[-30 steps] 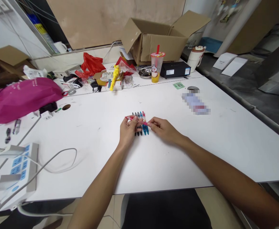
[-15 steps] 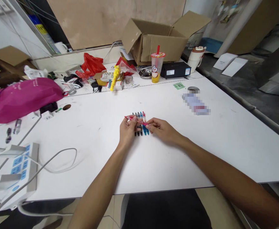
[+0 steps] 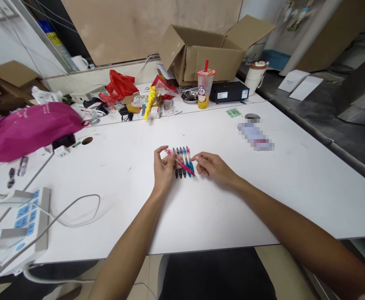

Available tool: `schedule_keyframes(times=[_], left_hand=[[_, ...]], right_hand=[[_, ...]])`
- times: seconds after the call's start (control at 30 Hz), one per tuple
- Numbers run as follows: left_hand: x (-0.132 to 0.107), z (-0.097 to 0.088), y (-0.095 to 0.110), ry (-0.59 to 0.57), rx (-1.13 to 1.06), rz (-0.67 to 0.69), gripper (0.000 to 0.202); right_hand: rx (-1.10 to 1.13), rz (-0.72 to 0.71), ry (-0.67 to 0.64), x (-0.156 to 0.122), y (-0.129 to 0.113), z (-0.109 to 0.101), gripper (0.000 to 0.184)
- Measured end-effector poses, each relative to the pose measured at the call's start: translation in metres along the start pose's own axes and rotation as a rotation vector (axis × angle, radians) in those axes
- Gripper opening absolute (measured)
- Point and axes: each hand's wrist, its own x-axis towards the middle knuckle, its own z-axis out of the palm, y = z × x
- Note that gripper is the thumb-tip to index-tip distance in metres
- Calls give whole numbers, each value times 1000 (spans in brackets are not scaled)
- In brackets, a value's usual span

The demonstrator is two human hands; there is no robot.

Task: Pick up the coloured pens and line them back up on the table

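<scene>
My left hand (image 3: 163,168) is closed on a pink pen (image 3: 185,167), gripping its upper half between thumb and fingers. The pen slants down to the right, over a row of pens lying side by side on the white table. Several pens in that row have black lower ends, such as the black pen (image 3: 180,173). At the right of the row are a blue pen (image 3: 185,153) and a pen with a pink top (image 3: 188,151). Just right of the row is my right hand (image 3: 213,167), its index finger stretched toward the pens, the others curled, with nothing visible in it.
An extension socket (image 3: 34,221) with looping cables lies at the left. Behind stand a drink cup (image 3: 206,89), a black box (image 3: 229,91) and an open cardboard box (image 3: 213,58). A magenta bag (image 3: 35,129) sits at the back left; a tape roll (image 3: 252,116) lies at the right.
My right hand has let go of the pink pen's end and moved slightly away. In my left hand the pen has turned, its right end now pointing lower.
</scene>
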Motion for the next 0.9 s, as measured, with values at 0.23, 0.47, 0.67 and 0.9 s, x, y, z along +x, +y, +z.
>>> schedule_keyframes(times=[0.23, 0.47, 0.67, 0.9], left_hand=[[4, -4, 2, -48, 42, 14, 54], [0, 3, 1, -109, 54, -68, 81], [3, -1, 1, 48, 132, -28, 22], [3, -5, 3, 58, 136, -2, 19]], right_hand=[[-217, -56, 56, -2, 0, -2, 37], [-425, -61, -118, -10, -1, 16, 43], [-686, 40, 102, -4, -5, 2, 46], [-897, 147, 59, 0, 7, -6, 54]])
